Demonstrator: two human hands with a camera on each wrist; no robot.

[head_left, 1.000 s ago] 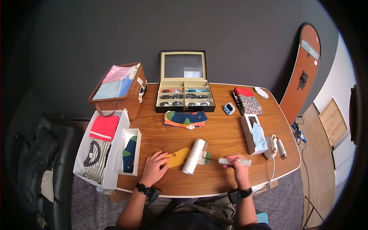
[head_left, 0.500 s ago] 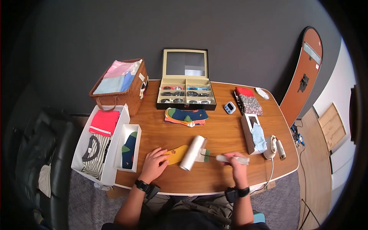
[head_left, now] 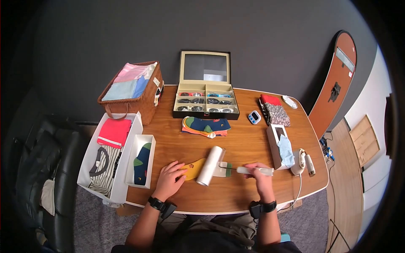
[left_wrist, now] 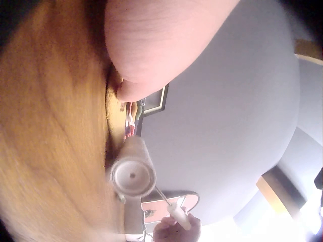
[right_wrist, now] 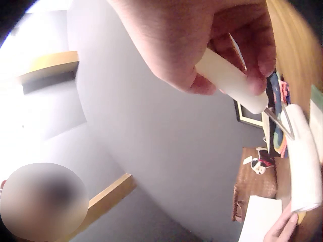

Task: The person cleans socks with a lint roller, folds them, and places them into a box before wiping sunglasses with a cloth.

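Note:
A yellow sock (head_left: 193, 168) lies flat on the table, with a white and green end (head_left: 223, 169) toward the right. My left hand (head_left: 171, 179) rests on its left end, fingers stretched out. Across the middle of the sock lies the white roll of a lint roller (head_left: 209, 166), hiding part of the fabric. My right hand (head_left: 259, 177) grips the lint roller's pale handle (right_wrist: 229, 80), fingers and thumb round it. From the left wrist, the roll's round end (left_wrist: 133, 176) faces the camera.
Folded socks (head_left: 206, 126) lie before an open eyewear case (head_left: 206, 101). At left are a white box with one sock (head_left: 142, 162), a clothes bin (head_left: 90, 175) and a wicker basket (head_left: 137, 107). A tissue-type box (head_left: 276, 147) and corded device (head_left: 300, 165) stand right.
The lint roller has moved a little left along the sock with my right hand, uncovering more of the white part. My left hand stays on the sock. The head view has shifted slightly.

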